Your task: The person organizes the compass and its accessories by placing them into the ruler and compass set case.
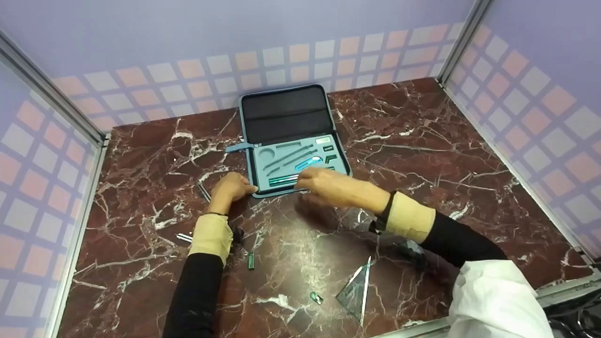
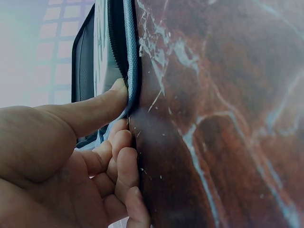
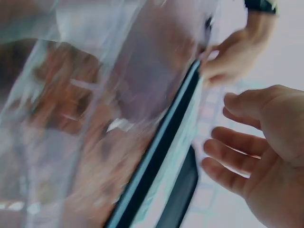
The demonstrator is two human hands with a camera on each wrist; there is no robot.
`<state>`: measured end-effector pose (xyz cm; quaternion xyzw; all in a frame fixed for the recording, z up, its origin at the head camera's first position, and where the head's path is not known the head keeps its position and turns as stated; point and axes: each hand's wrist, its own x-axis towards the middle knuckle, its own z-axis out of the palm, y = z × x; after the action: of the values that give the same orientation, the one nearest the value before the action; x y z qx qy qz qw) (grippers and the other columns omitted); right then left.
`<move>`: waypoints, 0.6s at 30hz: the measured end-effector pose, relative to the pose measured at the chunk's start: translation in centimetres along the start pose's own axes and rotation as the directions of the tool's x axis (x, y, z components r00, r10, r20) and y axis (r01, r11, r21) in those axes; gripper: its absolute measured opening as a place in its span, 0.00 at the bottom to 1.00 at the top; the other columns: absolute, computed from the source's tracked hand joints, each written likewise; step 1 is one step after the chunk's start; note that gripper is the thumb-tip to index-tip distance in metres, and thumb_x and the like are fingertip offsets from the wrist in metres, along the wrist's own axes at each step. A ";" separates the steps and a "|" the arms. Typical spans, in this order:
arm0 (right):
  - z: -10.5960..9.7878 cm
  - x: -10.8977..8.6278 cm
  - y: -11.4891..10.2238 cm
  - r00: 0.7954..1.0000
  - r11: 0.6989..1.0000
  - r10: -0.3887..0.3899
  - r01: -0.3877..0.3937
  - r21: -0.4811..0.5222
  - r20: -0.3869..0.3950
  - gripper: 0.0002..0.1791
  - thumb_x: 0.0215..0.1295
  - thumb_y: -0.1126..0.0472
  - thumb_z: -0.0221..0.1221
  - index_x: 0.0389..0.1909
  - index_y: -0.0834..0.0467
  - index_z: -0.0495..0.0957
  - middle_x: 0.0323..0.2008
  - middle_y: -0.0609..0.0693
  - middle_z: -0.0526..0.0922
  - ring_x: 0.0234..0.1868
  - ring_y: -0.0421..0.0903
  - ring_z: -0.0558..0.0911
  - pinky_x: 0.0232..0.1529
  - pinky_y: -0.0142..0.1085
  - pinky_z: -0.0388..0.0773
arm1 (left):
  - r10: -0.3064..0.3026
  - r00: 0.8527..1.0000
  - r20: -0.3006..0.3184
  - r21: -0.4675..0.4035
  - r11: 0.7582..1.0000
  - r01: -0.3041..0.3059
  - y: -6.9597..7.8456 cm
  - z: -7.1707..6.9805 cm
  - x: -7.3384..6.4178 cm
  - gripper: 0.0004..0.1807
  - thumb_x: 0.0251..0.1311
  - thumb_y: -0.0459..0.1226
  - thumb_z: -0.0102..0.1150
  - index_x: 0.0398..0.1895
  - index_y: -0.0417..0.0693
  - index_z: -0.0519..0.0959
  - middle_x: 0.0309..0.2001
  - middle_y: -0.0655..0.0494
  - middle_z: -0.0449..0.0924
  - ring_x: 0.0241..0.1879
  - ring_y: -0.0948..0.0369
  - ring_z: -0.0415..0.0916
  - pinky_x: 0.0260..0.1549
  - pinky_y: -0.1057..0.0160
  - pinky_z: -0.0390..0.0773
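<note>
A blue zippered stationery case [image 1: 287, 115] lies open at the back of the table, its black lid raised. In its light-blue foam insert [image 1: 276, 163] are dark green pens or pencils [image 1: 282, 180], a bright blue tool [image 1: 308, 163] and a white eraser-like block [image 1: 323, 140]; several slots are bare. My left hand [image 1: 231, 187] pinches the near left corner of the rim, thumb over the zipper edge [image 2: 124, 71] and fingers beneath. Over the near right part of the insert is my right hand [image 1: 324, 187]; its fingers [image 3: 232, 152] are loosely bent and hold nothing in the right wrist view.
Toward the front lie a clear set square [image 1: 355, 293], a small green-and-silver piece [image 1: 316, 297] and a small green block [image 1: 251, 261]. A silvery strip [image 1: 184, 237] shows beside the left forearm. Patterned walls [image 1: 300, 51] enclose the marbled table's back and sides.
</note>
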<state>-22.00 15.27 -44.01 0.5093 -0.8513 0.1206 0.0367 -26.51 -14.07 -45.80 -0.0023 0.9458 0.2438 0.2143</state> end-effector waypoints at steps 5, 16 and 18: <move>0.0 0.2 -4.3 0.986 0.990 -0.137 0.135 0.027 0.098 0.12 0.72 0.57 0.64 0.51 0.58 0.83 0.46 0.50 0.84 0.46 0.44 0.82 0.49 0.32 0.80 | -0.012 1.000 -0.011 0.013 1.000 0.012 -0.1 -0.1 0.1 0.21 0.68 0.49 0.65 0.53 0.44 0.82 0.58 0.46 0.80 0.49 0.51 0.75 0.58 0.47 0.75; 3.0 2.0 -10.6 0.928 0.949 -0.279 0.305 -0.075 0.247 0.17 0.73 0.50 0.62 0.57 0.54 0.82 0.53 0.48 0.83 0.56 0.43 0.79 0.63 0.35 0.73 | -0.019 1.000 -0.008 0.012 1.000 0.019 0.0 0.3 0.2 0.19 0.67 0.50 0.65 0.51 0.46 0.81 0.55 0.49 0.80 0.49 0.53 0.74 0.58 0.46 0.74; 3.3 2.4 -10.9 0.924 0.943 -0.283 0.318 -0.103 0.257 0.17 0.74 0.49 0.62 0.56 0.53 0.82 0.53 0.47 0.83 0.56 0.44 0.78 0.63 0.36 0.73 | -0.008 1.000 -0.009 0.014 1.000 0.008 -0.1 0.2 0.2 0.19 0.68 0.50 0.65 0.50 0.46 0.81 0.56 0.48 0.80 0.48 0.53 0.74 0.57 0.47 0.74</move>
<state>-13.37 7.51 -44.92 0.6409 -0.7675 -0.0098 -0.0114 -26.61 -14.04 -46.15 -0.0059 0.9484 0.2364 0.2112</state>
